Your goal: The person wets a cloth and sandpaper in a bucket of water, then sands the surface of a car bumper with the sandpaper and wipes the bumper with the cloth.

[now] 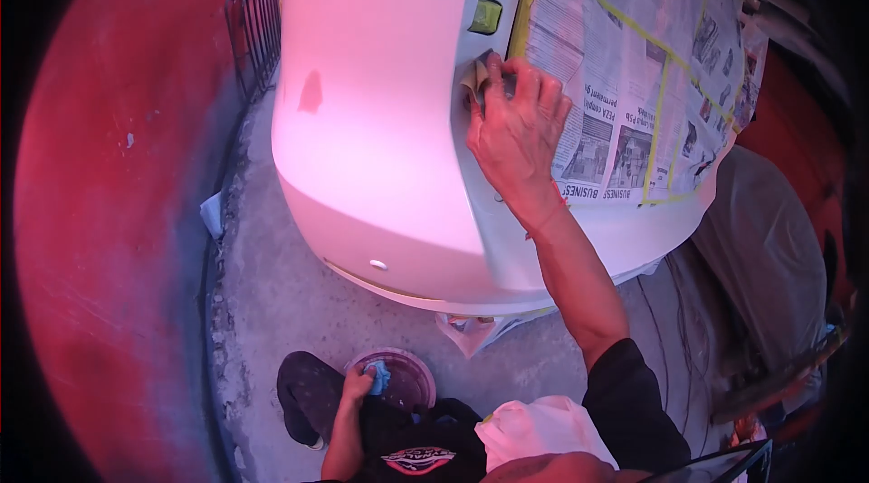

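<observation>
My right hand (520, 116) pinches a folded piece of sandpaper (474, 78) between thumb and fingers. It presses this against the recessed edge of a white car body panel (371, 103), just below a small square covered in yellow-green tape (486, 16). A darker patch (310, 92) marks the panel on the left. Down by my lap, my left hand (359, 382) grips a blue cloth (379, 378) at the rim of a round basin (418, 376); part of the cloth is hidden by the fingers.
Newspaper sheets (625, 76) edged with yellow masking tape cover the panel's right side. A red wall (118, 166) runs along the left, with a metal rack (254, 30) near it. Concrete floor (281, 302) lies below. A grey cover (769, 239) drapes something at right.
</observation>
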A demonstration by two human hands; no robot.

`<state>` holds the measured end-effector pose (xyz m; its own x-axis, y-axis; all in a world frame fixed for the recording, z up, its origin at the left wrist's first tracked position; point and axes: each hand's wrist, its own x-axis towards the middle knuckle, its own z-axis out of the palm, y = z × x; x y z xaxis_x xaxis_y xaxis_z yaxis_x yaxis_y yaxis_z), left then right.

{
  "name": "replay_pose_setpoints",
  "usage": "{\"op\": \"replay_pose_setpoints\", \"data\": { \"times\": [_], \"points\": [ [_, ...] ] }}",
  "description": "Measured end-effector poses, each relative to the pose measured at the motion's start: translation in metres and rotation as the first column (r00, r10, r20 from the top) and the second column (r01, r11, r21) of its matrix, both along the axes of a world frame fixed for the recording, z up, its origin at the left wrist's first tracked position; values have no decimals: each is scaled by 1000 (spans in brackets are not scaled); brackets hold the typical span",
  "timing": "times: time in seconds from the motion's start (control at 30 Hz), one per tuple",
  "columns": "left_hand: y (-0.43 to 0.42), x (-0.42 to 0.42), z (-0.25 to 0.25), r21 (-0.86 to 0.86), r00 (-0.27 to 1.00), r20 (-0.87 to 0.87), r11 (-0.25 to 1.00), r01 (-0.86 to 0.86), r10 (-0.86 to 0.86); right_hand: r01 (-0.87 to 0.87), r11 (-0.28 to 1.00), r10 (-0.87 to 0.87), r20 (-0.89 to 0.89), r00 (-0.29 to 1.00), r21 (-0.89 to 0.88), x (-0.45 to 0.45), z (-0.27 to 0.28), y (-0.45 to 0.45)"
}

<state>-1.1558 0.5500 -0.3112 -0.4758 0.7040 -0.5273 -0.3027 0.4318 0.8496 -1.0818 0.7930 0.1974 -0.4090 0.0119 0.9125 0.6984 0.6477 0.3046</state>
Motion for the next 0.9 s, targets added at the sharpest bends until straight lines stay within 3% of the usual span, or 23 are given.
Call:
{"op": "replay_pose_setpoints", "data": {
  "times": [0.03, 0.13, 0.2, 0.23, 0.3, 0.33, 0.47, 0.57, 0.67, 0.7, 0.73, 0.8, 0.9],
  "points": [
    [-2, -4, -12, -46, 992, -99, 996, 77, -81, 38, 998, -37, 31, 999, -41, -3, -8, 6],
    [0, -2, -7, -35, 998, -60, 999, -9, 7, 70, 994, -63, 80, 995, -84, 6, -31, 12],
    [-1, 0, -15, -48, 998, -61, 999, -1, -2, 75, 968, -29, 189, 982, -240, 19, -32, 1],
    [1, -3, -18, -52, 998, -63, 999, 2, -5, 76, 967, -33, 176, 984, -243, 20, -25, -1],
    [5, -2, -32, -40, 999, -38, 999, 27, -29, -50, 998, 50, 1, 999, -37, 12, -2, -5],
    [4, -3, -38, -34, 999, -5, 998, 52, -53, -57, 998, 57, -7, 998, -41, 4, 7, 2],
    [9, -2, -11, -30, 989, -131, 997, 66, -69, 94, 994, -98, -69, 993, -60, -18, 5, 22],
    [5, -2, -40, -119, 972, -192, 986, 113, -134, 30, 977, -30, 4, 1000, -213, -1, -13, 12],
    [8, 1, -19, -174, 976, -180, 981, 88, -120, 26, 964, 9, 130, 992, -266, 20, -28, 4],
    [8, 4, 4, -165, 977, -185, 983, 79, -110, 48, 926, 33, 207, 978, -374, 28, -26, 1],
    [11, 5, 10, -166, 975, -197, 984, 65, -98, 32, 927, 45, 195, 980, -374, 32, -19, -2],
    [11, 6, 16, -192, 990, -89, 977, 95, -114, -142, 956, 147, 0, 989, -255, 39, -3, -9],
    [9, 7, 7, -224, 975, -182, 971, 82, -124, -206, 919, 205, -41, 978, -337, 37, 10, -12]
  ]
}}
